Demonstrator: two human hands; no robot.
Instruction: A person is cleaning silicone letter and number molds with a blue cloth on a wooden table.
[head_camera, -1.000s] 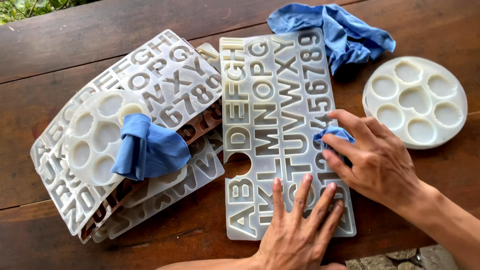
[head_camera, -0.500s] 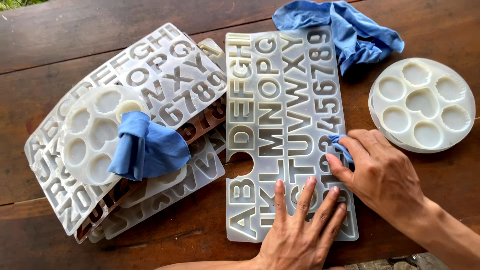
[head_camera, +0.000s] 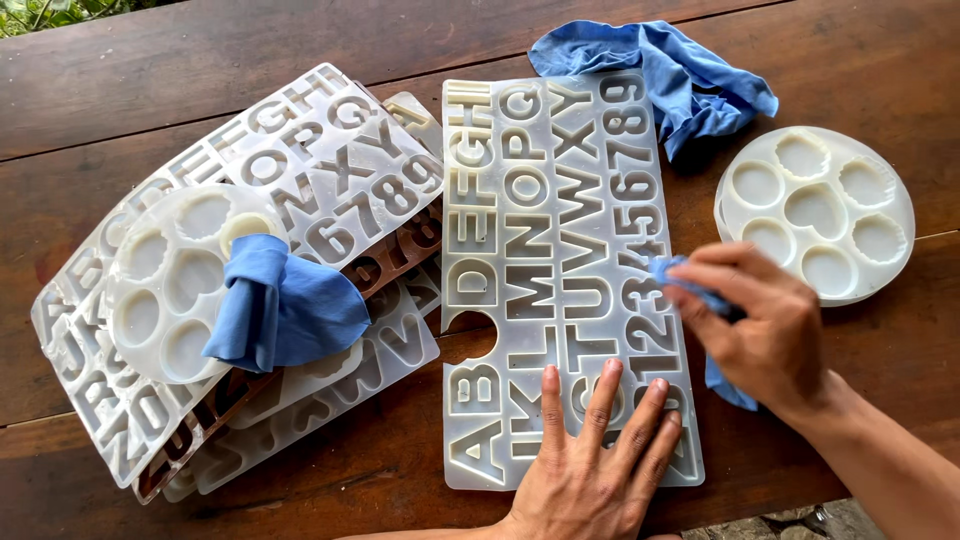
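L hand (head_camera: 590, 455) flat, fingers spread, pressing near end of the translucent letter mould (head_camera: 560, 270) onto the tabletop (head_camera: 200, 50); holds nothing. R hand (head_camera: 765, 320) grip pinched shut on a small blue cloth (head_camera: 690, 285), cloth touching mould's right edge by the number cavities.

Risks, as judged:
- Mould looks floppy; a hard rub could buckle or skid it if L hand lifts.
- Cloth could snag a cavity edge.
- Round mould (head_camera: 815, 210) sits near R wrist; elbow sweep may knock it.
- Stacked moulds (head_camera: 250, 270) w/ 2nd cloth (head_camera: 285, 305) just beside, overlap could catch.

Translucent letter mould (head_camera: 560, 270) lies flat; small blue cloth (head_camera: 690, 290) touches it.
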